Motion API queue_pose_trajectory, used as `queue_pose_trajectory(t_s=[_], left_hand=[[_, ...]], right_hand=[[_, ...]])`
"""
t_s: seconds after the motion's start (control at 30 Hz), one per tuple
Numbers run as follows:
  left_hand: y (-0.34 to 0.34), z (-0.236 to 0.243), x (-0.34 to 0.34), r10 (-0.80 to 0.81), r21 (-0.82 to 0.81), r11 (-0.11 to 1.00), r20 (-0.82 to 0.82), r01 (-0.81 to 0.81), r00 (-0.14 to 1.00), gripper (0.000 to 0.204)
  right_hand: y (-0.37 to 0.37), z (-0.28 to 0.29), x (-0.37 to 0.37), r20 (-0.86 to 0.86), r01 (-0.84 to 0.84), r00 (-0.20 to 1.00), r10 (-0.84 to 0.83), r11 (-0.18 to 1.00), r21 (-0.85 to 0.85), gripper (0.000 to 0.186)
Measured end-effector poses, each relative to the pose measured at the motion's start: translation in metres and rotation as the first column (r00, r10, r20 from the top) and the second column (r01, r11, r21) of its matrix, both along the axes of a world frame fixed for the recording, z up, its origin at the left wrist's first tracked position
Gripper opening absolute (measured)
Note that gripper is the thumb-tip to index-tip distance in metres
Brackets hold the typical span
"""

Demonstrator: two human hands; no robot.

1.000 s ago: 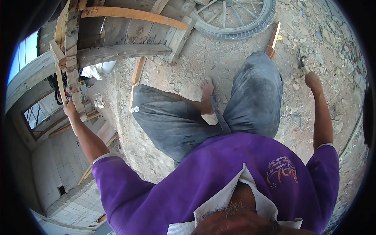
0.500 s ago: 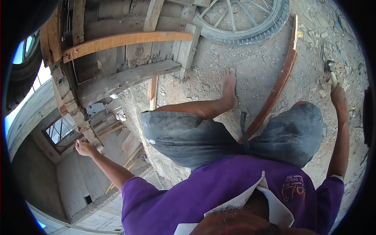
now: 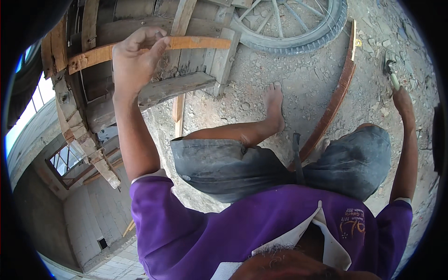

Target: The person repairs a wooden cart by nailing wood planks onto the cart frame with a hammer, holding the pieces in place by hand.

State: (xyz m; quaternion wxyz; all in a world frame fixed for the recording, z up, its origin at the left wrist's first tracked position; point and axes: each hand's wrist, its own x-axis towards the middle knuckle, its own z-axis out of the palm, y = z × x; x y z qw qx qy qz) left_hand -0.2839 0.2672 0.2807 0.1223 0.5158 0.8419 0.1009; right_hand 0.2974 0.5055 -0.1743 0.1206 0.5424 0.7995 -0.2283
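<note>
Left hand [image 3: 135, 58] raised before wooden cart frame [image 3: 154, 88], fingers loosely curled, gripping nothing, fingertips near orange curved slat [image 3: 196, 43]. Right hand [image 3: 402, 100] clamped on hammer [image 3: 391, 74] handle (head up, out at right over rubble). Spoked wheel [image 3: 298, 23] behind cart. Curved brown strip [image 3: 333, 105] on dirt beside bare foot [image 3: 274, 105].

left hand [image 3: 133, 58]: at ten o'clock, fingers curled before the wooden cart [image 3: 154, 56]
right hand [image 3: 402, 100]: at two o'clock, gripping a hammer [image 3: 390, 73]
</note>
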Motion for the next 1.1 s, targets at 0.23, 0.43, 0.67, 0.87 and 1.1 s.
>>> queue_pose_trajectory(t_s=[0.23,0.43,0.67,0.87,1.1], left_hand=[[0.075,-0.055,-0.09,-0.069,-0.284,0.953,0.127,0.103,0.989,0.018],[0.074,-0.084,-0.102,-0.126,-0.415,0.901,0.026,0.125,0.992,0.019],[0.069,-0.073,-0.098,-0.272,-0.502,0.844,-0.099,0.188,0.957,0.016],[0.076,-0.097,-0.102,-0.411,-0.516,0.805,-0.129,0.292,0.903,0.018],[0.053,-0.084,-0.128,-0.325,-0.462,0.853,-0.109,0.242,0.939,0.019]], right_hand=[[0.011,0.006,-0.017,0.037,0.077,0.997,-0.074,0.993,-0.089,0.046],[-0.003,0.12,-0.065,0.049,0.358,0.932,-0.358,0.898,-0.255,0.05],[0.05,0.193,-0.139,-0.41,0.108,0.908,-0.085,0.994,0.032,0.058],[0.028,0.38,-0.304,-0.217,-0.172,0.964,0.151,0.982,-0.082,0.043],[-0.074,0.313,-0.407,-0.628,-0.141,0.745,-0.224,0.868,-0.476,0.05]])
